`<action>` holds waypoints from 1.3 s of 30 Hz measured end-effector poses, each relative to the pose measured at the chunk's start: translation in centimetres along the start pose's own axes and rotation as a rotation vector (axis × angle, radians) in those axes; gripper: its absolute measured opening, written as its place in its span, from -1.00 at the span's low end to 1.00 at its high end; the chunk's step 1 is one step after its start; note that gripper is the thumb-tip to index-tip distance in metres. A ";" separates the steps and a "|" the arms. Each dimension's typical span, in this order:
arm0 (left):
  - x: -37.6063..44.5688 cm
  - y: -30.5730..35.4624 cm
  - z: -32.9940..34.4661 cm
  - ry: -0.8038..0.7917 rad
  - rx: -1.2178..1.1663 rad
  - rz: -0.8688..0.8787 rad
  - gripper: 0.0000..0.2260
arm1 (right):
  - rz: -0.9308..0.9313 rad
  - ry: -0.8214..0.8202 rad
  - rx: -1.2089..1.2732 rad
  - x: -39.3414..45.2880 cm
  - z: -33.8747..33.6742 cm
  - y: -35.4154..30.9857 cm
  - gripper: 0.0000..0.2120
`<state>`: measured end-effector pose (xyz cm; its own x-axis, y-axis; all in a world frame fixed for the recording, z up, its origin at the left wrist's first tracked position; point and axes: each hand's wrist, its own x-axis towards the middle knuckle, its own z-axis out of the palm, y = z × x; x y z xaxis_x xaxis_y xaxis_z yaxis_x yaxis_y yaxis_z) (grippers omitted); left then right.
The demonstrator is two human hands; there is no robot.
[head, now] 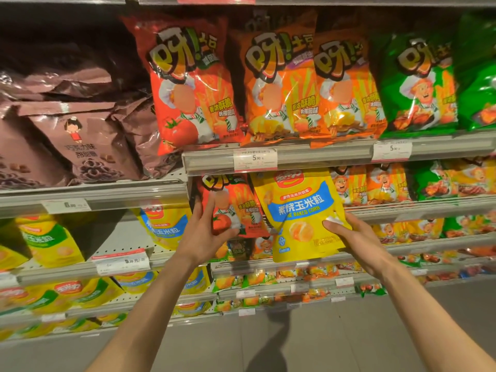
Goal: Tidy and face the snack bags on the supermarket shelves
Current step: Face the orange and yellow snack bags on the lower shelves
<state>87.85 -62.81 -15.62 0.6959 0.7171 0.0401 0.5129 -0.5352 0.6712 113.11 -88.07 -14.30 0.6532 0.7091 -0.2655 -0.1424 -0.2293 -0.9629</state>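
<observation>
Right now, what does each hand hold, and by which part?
Right hand grips the yellow baked-corn pouch by its lower right edge. Left hand holds the red tomato-flavour snack bag by its lower left side.

tomato bag left of, touching corn bag | both under price rail

a: what do you have on your arms?

b: nothing. your left forearm and right forearm are bare all the way to the frame's lower edge, no sleeves showing.

a: rings, a watch?

b: none on your left hand or right hand.
</observation>
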 end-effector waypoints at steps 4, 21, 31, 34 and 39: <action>0.1 0.8 -0.5 0.038 0.284 0.025 0.00 | 0.003 0.007 -0.004 -0.1 0.0 0.0 -0.27; 0.0 0.8 0.3 0.064 0.550 0.193 -0.35 | 0.005 0.011 0.081 -1.1 1.2 -0.8 -0.36; 4.8 0.1 1.8 -0.080 0.697 0.154 -0.40 | 0.022 0.049 0.105 -1.4 1.2 -0.1 -0.71; 3.3 -1.0 1.7 0.007 0.673 0.202 -0.40 | 0.044 0.029 0.109 -1.4 1.2 -0.2 -0.62; 2.6 -1.9 2.5 -0.047 0.640 0.156 -0.34 | 0.042 0.009 0.109 -1.2 1.6 0.0 -0.60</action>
<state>89.96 -61.07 -18.60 0.7998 0.5974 0.0589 0.5921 -0.8012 0.0867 111.19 -87.84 -14.06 0.6513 0.6945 -0.3058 -0.2496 -0.1845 -0.9506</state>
